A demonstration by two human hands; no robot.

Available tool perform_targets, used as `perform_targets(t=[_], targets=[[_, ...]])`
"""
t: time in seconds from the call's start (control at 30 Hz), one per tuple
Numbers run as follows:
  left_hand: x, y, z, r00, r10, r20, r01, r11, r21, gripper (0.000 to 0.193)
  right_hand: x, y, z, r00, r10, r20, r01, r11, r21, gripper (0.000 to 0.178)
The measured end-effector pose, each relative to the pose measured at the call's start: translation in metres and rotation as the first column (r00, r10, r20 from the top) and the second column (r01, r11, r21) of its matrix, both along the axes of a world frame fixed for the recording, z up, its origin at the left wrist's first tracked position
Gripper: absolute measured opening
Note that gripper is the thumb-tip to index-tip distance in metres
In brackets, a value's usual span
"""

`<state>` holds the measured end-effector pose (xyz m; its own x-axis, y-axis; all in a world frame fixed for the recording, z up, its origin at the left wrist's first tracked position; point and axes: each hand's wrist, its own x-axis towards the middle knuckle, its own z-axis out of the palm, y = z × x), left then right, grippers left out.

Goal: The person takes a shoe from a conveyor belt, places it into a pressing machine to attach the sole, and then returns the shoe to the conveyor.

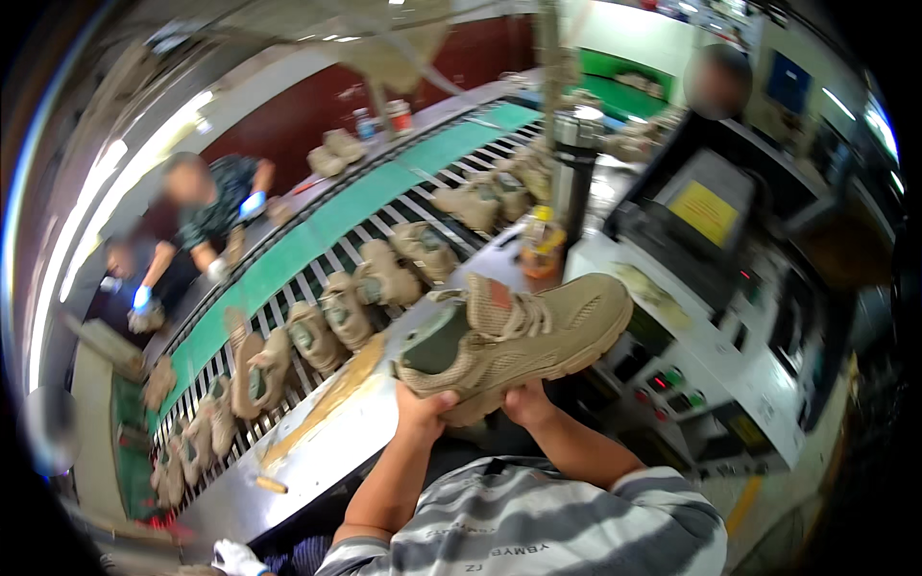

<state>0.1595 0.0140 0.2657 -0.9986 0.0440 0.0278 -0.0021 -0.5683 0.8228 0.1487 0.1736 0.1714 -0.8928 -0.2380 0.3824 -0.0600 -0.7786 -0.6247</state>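
Note:
A beige lace-up sneaker point(538, 331) with a mesh upper and thick sole is held up in front of me, its toe pointing right. My left hand point(421, 411) grips it at the heel, thumb along the sole's edge. Under the middle of the sole, my right hand point(526, 401) is closed on the same sneaker, its fingers mostly hidden beneath it. Beyond the sneaker, similar beige shoes point(384, 276) stand in a row on a slatted conveyor point(331, 252).
A metal ledge point(317, 470) runs along the conveyor's near side. To the right stands a white machine point(711, 384) with buttons; a dark flask point(576, 163) and an orange-filled bottle point(543, 240) are behind the sneaker. Across the conveyor, people point(216, 206) work; a gloved hand point(238, 557) shows lower left.

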Motion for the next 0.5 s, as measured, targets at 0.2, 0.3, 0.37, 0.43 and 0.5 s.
perform_targets(t=[0.2, 0.3, 0.37, 0.43, 0.5], targets=[[0.008, 0.160, -0.063, 0.843, -0.534, -0.062, 0.530, 0.845, -0.073, 0.068, 0.060, 0.151, 0.010, 0.824, -0.482, 0.299, 0.538, 0.830, -0.146, 0.066], [0.005, 0.214, -0.110, 0.630, -0.774, -0.062, 0.752, 0.628, -0.200, 0.033, 0.117, 0.239, 0.015, 0.488, -0.769, 0.413, 0.791, 0.590, 0.163, 0.069], [-0.005, 0.236, -0.173, 0.559, -0.828, 0.040, 0.789, 0.517, -0.333, 0.021, 0.147, 0.306, 0.014, 0.194, -0.921, 0.339, 0.887, 0.313, 0.341, 0.066], [-0.003, 0.241, -0.233, 0.650, -0.751, 0.114, 0.692, 0.524, -0.496, 0.016, 0.160, 0.359, 0.057, 0.029, -0.972, 0.232, 0.878, 0.136, 0.458, 0.061], [-0.010, 0.244, -0.266, 0.638, -0.759, 0.125, 0.562, 0.349, -0.750, 0.012, 0.179, 0.450, 0.071, -0.086, -0.988, -0.128, 0.795, -0.146, 0.589, 0.064]])
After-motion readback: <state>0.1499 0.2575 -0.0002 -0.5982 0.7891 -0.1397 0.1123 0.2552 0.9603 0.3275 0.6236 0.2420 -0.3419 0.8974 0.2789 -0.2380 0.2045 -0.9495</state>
